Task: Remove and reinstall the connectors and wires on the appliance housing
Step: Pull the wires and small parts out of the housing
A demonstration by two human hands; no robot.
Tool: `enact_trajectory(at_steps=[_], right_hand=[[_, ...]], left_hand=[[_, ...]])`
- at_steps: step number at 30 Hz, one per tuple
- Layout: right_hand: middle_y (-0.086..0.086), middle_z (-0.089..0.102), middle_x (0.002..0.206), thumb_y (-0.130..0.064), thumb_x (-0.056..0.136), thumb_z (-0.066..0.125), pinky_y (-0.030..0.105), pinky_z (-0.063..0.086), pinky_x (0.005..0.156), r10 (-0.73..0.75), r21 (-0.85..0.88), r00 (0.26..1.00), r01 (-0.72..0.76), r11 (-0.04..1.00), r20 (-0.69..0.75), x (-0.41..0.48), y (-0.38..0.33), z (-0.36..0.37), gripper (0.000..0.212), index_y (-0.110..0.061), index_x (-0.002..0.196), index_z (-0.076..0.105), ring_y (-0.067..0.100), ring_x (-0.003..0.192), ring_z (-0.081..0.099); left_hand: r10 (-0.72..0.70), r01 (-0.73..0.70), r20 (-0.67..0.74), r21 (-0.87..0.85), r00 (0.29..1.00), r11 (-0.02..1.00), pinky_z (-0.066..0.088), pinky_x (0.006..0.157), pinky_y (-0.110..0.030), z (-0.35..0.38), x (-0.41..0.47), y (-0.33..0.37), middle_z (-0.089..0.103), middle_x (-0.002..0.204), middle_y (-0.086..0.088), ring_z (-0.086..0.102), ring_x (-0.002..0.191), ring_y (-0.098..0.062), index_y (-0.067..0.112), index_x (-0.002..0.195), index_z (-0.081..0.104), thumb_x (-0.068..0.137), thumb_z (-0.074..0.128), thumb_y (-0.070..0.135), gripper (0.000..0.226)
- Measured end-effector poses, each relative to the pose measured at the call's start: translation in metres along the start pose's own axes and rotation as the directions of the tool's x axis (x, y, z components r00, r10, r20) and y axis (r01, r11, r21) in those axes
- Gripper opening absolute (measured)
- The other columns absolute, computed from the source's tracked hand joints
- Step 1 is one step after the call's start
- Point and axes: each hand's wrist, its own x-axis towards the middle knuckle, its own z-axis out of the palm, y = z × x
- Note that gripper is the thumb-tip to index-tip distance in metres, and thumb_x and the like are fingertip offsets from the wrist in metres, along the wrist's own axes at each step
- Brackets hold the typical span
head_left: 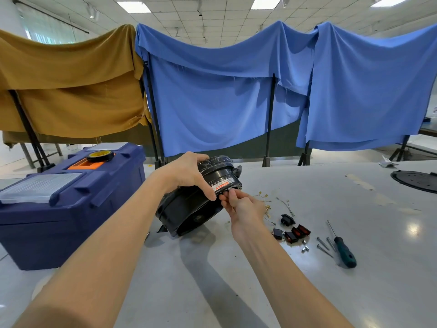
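Blue and tan cloths [224, 91] hang behind a grey table [307, 292], and a blue toolbox [71, 209] stands at its left. The round black housing [189, 214] sits near the table's middle, tipped up on its lower rim. Its open underside faces down and toward the viewer, its axis leans up and away to the right, and its labelled side wall turns up toward the right. The left hand [189, 176] reaches in from the left with the forearm stretched out. Its grip clasps the housing's upper edge, fingers curled over the top and thumb down on the label. The right hand [246, 207] comes up from below, its grip pinching a small metal piece [229, 189] against the side wall, just under the left thumb. To the right lie a green-handled screwdriver [344, 250], black and red switches [293, 234], loose wires [262, 200] just beyond the right hand, and a few screws [324, 245].
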Motion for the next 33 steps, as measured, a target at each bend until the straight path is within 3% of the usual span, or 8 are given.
enact_trajectory(at_steps=[3, 13, 17, 23, 26, 30, 33], right_hand=[[0.013, 0.063, 0.071, 0.010, 0.091, 0.057, 0.022, 0.055, 0.057, -0.007, 0.017, 0.999, 0.007, 1.000, -0.036, 0.000, 0.001, 0.003, 0.007, 0.006, 0.094, 0.061, 0.018, 0.058, 0.061], [0.012, 0.066, 0.072, 0.007, 0.088, 0.063, 0.023, 0.054, 0.056, 0.020, 0.016, 0.999, -0.020, 1.000, -0.025, -0.001, 0.001, 0.000, 0.008, 0.002, 0.082, 0.063, 0.017, 0.058, 0.063], [0.013, 0.066, 0.073, 0.007, 0.085, 0.066, 0.026, 0.056, 0.063, 0.106, 0.110, 0.994, -0.104, 0.988, -0.013, -0.002, -0.001, -0.003, 0.004, 0.005, 0.083, 0.063, 0.019, 0.060, 0.063], [0.016, 0.065, 0.070, 0.013, 0.080, 0.068, 0.033, 0.058, 0.073, 0.112, 0.163, 0.990, -0.097, 0.982, -0.083, -0.010, -0.006, -0.005, 0.007, 0.008, 0.079, 0.063, 0.022, 0.060, 0.064], [0.021, 0.066, 0.083, 0.020, 0.081, 0.062, 0.034, 0.056, 0.080, 0.132, 0.152, 0.988, -0.119, 0.981, -0.079, -0.014, -0.010, -0.010, 0.012, 0.014, 0.091, 0.064, 0.028, 0.071, 0.066], [0.024, 0.064, 0.089, 0.025, 0.085, 0.050, 0.034, 0.052, 0.081, 0.187, 0.155, 0.982, -0.180, 0.971, -0.030, -0.018, -0.014, -0.020, 0.026, 0.015, 0.105, 0.062, 0.039, 0.105, 0.064], [0.029, 0.062, 0.111, 0.025, 0.090, 0.038, 0.038, 0.050, 0.092, 0.226, 0.173, 0.974, -0.226, 0.959, 0.015, -0.023, -0.019, -0.026, 0.034, 0.016, 0.118, 0.057, 0.040, 0.116, 0.059]], left_hand=[[-0.001, 0.001, 0.004, 0.000, 1.000, 1.000, 0.049, 0.096, -0.049, 0.000, -0.001, 0.001, 0.055, 0.127, -0.004, 0.055, 0.112, -0.028, 0.022, 0.139, 0.043, 0.047, 0.095, 0.022, 0.106], [0.003, -0.003, 0.003, 0.003, 1.000, 1.000, 0.050, 0.095, -0.045, 0.001, -0.001, 0.001, 0.056, 0.124, -0.002, 0.056, 0.109, -0.025, 0.022, 0.140, 0.042, 0.046, 0.095, 0.024, 0.108], [0.003, -0.004, 0.009, 0.016, 1.000, 1.000, 0.050, 0.095, -0.046, 0.003, -0.003, 0.004, 0.054, 0.126, -0.002, 0.055, 0.110, -0.026, 0.022, 0.141, 0.041, 0.046, 0.095, 0.024, 0.109], [0.023, -0.024, 0.009, 0.044, 1.000, 0.999, 0.052, 0.093, -0.047, 0.009, -0.006, 0.009, 0.056, 0.124, -0.003, 0.056, 0.108, -0.026, 0.024, 0.140, 0.042, 0.045, 0.095, 0.024, 0.108], [0.035, -0.035, 0.001, 0.048, 0.999, 0.998, 0.052, 0.093, -0.046, 0.013, -0.008, 0.010, 0.056, 0.123, -0.002, 0.056, 0.107, -0.025, 0.024, 0.136, 0.046, 0.045, 0.095, 0.025, 0.104], [0.069, -0.069, -0.001, 0.065, 0.998, 0.996, 0.052, 0.090, -0.041, 0.021, -0.012, 0.013, 0.058, 0.116, 0.001, 0.058, 0.102, -0.022, 0.024, 0.130, 0.050, 0.044, 0.095, 0.026, 0.096], [0.115, -0.114, -0.015, 0.065, 0.993, 0.991, 0.049, 0.073, -0.027, 0.029, -0.017, 0.015, 0.060, 0.098, 0.009, 0.058, 0.090, -0.013, 0.028, 0.113, 0.055, 0.044, 0.095, 0.024, 0.080]])
